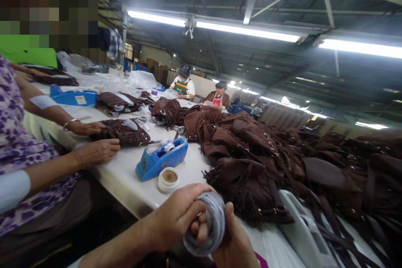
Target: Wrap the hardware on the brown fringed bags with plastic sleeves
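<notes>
A roll of clear, greyish tape is held up between my two hands at the bottom middle. My left hand grips it from the left, some fingers bent through the ring's hole and the thumb across its near side. Against the roll's right side, my right hand cups it with the thumb up; its other fingers are hidden. Just beyond stands a small white round tub with a brown filling. A worn blue tape dispenser with a roll in it is behind that tub.
Brown fringed leather bags are heaped along the right. A grey tape dispenser sits near their front. At left, a co-worker's hands rest on a brown bag. Another blue dispenser lies farther back; two people work beyond.
</notes>
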Demonstrator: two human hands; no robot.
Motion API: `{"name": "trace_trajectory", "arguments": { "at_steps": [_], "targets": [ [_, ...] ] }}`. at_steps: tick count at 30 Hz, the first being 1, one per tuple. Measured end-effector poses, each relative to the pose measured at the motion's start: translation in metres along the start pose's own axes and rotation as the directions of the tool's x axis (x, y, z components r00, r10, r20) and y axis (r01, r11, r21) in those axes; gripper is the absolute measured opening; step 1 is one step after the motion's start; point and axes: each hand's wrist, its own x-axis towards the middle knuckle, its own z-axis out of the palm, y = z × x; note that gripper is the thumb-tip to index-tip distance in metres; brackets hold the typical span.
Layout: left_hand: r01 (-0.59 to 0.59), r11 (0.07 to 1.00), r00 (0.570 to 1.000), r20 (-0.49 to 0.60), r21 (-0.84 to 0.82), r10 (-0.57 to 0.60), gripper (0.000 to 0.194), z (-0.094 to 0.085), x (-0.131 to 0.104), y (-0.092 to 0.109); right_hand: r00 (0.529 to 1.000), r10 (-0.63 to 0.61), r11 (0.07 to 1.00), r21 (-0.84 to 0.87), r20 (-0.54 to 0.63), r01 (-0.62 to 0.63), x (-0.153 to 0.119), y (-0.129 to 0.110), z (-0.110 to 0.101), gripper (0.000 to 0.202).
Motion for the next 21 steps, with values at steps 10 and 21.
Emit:
{"name": "trace_trajectory", "arguments": {
  "at_steps": [10,21],
  "targets": [
    [-0.014,0.83,0.998,0.064,0.558,-0.027,0.033,-0.009,-0.002,0.003,0.829,-0.558,0.389,-0.88,0.01,0.273,-0.02,-0.019,-0.007,0.051],
    [0.129,0.936,0.986,0.06,0.328,-0.157,0.027,-0.005,-0.007,0.018,0.613,-0.649,-0.549,-0.835,0.451,0.033,0.005,0.017,0.011,0.042]
  ]
}}
